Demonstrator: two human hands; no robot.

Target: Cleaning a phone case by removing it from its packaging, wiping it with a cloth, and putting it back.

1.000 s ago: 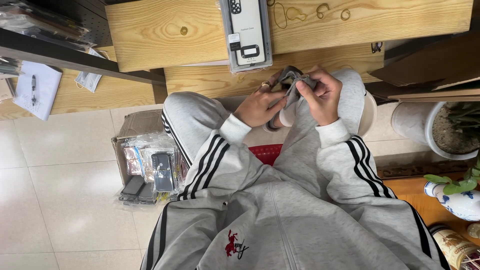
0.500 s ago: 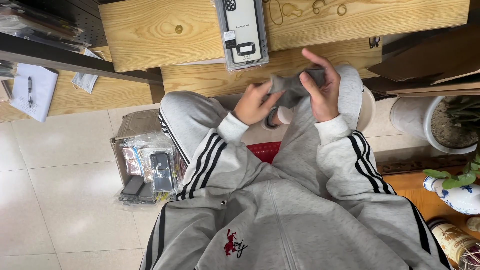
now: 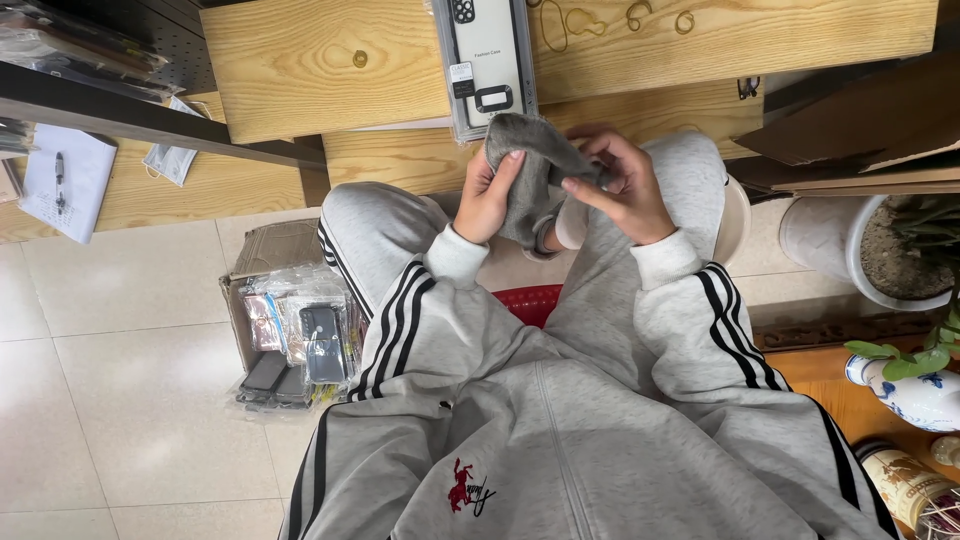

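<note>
Both of my hands hold a grey sock [image 3: 530, 170] above my raised knee. My left hand [image 3: 487, 200] grips its left side, thumb pressed on the cloth. My right hand [image 3: 620, 185] pinches the sock's right edge between thumb and fingers. The sock is spread out and hangs down toward my foot, which is partly hidden behind it. I am sitting, in a grey tracksuit with black stripes.
A packaged phone case [image 3: 482, 62] lies on the wooden shelf [image 3: 300, 70] just beyond my hands. A cardboard box of wrapped phone cases [image 3: 295, 335] sits on the floor at left. A white plant pot [image 3: 860, 260] and a blue-and-white vase [image 3: 915, 395] stand at right.
The sock was bunched between my hands a second ago; now it is pulled open and spread wide. My left hand has risen to grip its upper left side.
</note>
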